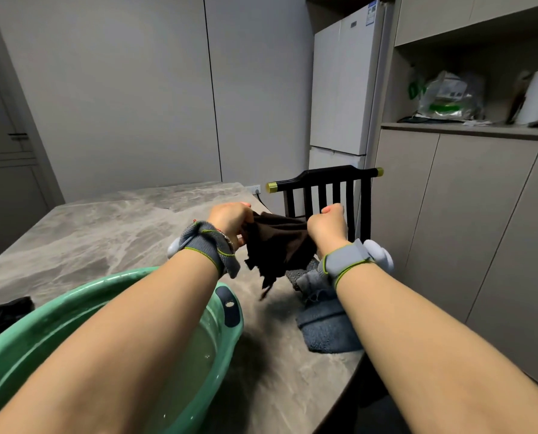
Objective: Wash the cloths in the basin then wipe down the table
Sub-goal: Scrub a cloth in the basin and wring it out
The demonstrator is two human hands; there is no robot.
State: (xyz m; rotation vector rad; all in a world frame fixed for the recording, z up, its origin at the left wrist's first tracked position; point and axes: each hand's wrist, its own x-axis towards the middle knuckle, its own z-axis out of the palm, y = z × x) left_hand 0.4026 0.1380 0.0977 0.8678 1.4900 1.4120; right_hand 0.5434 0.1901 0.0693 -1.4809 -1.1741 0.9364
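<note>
A dark brown cloth [277, 245] hangs in the air above the grey marble table [105, 233], stretched between both hands. My left hand [230, 219] grips its left edge and my right hand [325, 225] grips its right edge, fingers curled. Under the cloth, a blue-grey cloth [324, 321] lies crumpled on the table near the right edge. A green basin [58, 311] with cloudy water stands at the front left, partly hidden by my left forearm.
A black wooden chair [327, 189] stands at the table's far right side. A dark object [5, 311] lies at the left edge by the basin. A white fridge [343, 89] and a counter with bags [449, 98] stand to the right.
</note>
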